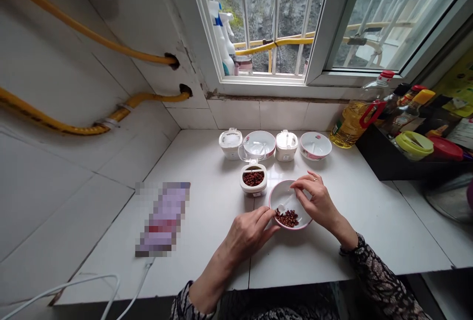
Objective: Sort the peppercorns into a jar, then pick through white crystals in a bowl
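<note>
A white bowl with a pink rim [272, 193] stands on the counter, and my left hand [251, 231] grips its left edge between fingers and thumb. Reddish-brown dried peppercorns [287, 218] lie in the bottom of it. My right hand [314, 197] is over the bowl's right side, its fingers pinched on the handle of a small white spoon [283, 208]. The spoon's head is down by the peppercorns. Just behind my left hand, a white spice jar [253, 191] has its clear lid raised and holds more of the same dark red peppercorns.
Along the back stand two white lidded jars [231, 152] [287, 153] and two floral bowls [269, 154] [316, 155]. An oil bottle [347, 123] and a black rack [384, 162] of bottles are at right. A blurred purple object [164, 219] with a white cable lies left.
</note>
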Tool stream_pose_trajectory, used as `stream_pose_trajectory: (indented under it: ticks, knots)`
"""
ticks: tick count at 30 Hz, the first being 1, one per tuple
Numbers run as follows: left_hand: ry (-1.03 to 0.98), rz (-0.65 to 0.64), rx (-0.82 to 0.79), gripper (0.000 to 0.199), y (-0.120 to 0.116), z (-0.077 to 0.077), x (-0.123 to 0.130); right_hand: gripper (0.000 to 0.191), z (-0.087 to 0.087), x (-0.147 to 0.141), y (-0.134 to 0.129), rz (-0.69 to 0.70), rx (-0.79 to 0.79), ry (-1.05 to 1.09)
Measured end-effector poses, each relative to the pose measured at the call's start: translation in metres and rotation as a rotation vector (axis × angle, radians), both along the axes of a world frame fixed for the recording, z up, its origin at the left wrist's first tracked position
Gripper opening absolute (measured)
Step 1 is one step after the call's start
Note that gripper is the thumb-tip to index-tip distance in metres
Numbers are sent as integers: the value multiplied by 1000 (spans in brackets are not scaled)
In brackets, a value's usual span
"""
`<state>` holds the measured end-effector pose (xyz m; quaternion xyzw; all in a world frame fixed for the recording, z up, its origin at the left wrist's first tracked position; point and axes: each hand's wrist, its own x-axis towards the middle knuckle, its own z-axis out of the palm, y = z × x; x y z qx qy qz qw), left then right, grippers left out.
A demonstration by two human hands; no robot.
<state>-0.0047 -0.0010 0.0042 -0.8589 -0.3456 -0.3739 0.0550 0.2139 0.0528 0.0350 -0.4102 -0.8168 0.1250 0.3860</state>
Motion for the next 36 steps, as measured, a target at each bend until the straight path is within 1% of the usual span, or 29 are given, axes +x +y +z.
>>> stream_pose_trajectory:
  ticks: [4,10,19,22,25,28,30,32,34,36]
  knots:
    - [-4,3,2,20,0,1,0,14,-1,6,3,-85,-118,119]
    - [-7,-4,-8,20,-1,1,0,14,2,6,3,-156,-292,293]
    - [-6,2,-9,21,-1,-2,1,17,4,4,6,-171,-404,422]
    - [-5,-2,-18,20,-1,-4,0,19,9,0,10,-168,-419,461]
    - [-9,-4,-12,21,-1,-5,0,18,22,-9,17,-138,-350,470]
    - [-11,-5,-2,24,0,-4,0,15,39,-22,25,-94,-200,403]
    - [-8,-8,-10,24,0,-3,1,11,47,-33,31,-78,-26,324]
    - [-2,-4,-14,23,0,-2,2,11,53,-42,34,-65,181,239]
    - [1,6,-13,23,0,-1,2,13,54,-49,35,-39,366,152]
    - [-1,8,-13,24,0,-1,3,16,53,-54,34,10,512,51]
